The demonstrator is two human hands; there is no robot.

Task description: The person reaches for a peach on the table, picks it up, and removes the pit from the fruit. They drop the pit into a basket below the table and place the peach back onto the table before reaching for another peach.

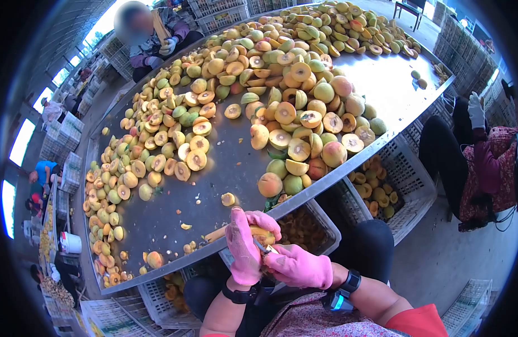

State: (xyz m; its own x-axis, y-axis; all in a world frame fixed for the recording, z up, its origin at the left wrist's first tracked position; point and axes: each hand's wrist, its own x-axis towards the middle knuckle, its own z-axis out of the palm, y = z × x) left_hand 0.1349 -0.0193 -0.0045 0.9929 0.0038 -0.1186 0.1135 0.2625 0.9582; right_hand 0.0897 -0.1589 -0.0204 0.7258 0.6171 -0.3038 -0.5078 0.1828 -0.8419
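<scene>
My left hand [245,247], in a pink glove, is closed around a yellow peach [263,233] at the table's near edge. Close against it, my right hand [301,267], also gloved in pink, is closed on a small tool with a dark metal part [260,245] that meets the peach; its kind is mostly hidden by the fingers. A pale wooden stick [216,233] pokes out beyond my left hand over the table rim. Whole and halved peaches [298,149] lie heaped on the metal table [225,163], some halves with pits showing.
Below the table's near edge stand plastic crates, one with peach halves [377,188] and another with brownish pieces [301,230]. Across the table sits a person [158,42] in gloves. Another person [489,163] sits at the right. Stacked crates [464,53] rise behind.
</scene>
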